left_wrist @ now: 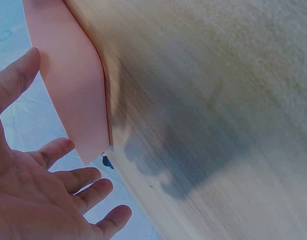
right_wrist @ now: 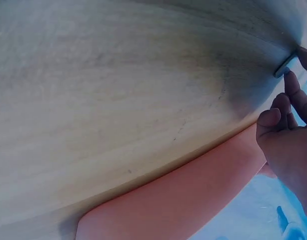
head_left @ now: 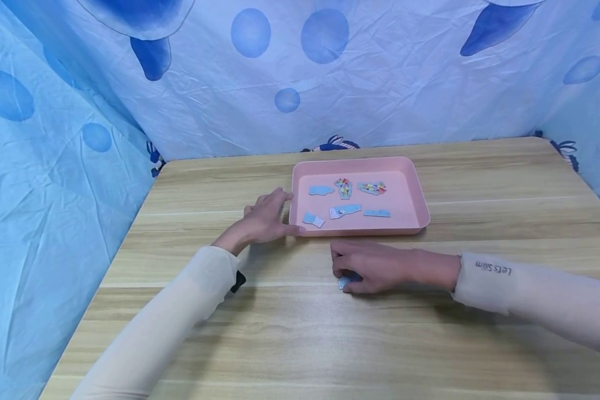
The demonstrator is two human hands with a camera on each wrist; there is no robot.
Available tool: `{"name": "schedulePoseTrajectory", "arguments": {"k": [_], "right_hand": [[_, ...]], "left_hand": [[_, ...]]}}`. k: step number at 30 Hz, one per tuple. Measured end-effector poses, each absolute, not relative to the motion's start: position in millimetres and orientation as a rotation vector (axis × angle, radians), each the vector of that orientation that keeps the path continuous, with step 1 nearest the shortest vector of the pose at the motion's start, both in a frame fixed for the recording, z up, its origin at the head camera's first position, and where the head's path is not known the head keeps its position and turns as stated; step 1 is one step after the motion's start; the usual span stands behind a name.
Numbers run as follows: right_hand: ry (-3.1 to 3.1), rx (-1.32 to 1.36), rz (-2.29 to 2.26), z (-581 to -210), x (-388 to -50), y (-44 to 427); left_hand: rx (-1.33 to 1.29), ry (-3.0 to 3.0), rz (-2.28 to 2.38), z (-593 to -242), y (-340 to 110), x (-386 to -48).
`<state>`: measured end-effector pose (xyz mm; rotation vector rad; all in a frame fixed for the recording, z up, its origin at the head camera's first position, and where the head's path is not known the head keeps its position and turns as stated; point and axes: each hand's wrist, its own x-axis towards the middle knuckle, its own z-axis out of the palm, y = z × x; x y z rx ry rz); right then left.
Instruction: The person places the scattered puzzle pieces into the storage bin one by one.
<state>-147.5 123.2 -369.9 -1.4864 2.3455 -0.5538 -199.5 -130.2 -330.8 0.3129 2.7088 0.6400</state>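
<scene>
In the head view a shallow pink tray [head_left: 405,203] lies on the wooden table, holding several flat light-blue puzzle pieces [head_left: 321,190], two of them with a multicoloured pattern. At the tray's left end is my left hand [head_left: 267,216], fingers spread, with the thumb at the near left corner. The left wrist view shows its thumb touching the pink rim. In front of the tray, my right hand [head_left: 372,266] pinches a small light-blue puzzle piece [head_left: 344,283] at the tabletop. Fingers partly cover that piece, and the right wrist view shows its thin edge [right_wrist: 283,70].
The wooden table [head_left: 290,339] stretches in front of the tray and to both sides. Behind it and at the sides hangs a blue sheet [head_left: 220,111] with round spots and sea-animal prints. The tray's raised walls stand between both hands and the pieces inside.
</scene>
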Motion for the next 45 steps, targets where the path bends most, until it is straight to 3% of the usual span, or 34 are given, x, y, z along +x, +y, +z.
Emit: {"name": "schedulePoseTrajectory", "arguments": {"k": [10,25,35,45], "right_hand": [[2.390,-1.547,-0.538,-374,-148,122],[2.469,-1.510,-0.704,-339,-160,133],[2.523,-1.385,-0.870,-315,-182,145],[2.564,-1.270,-0.864,-314,-206,156]], "left_hand": [[0.338,2.728,0.652,-334,-131,-200],[0.324,2.717,0.644,-330,-130,-199],[0.339,2.723,0.648,-331,-131,-201],[0.332,2.721,0.654,-330,-131,-200]]}}
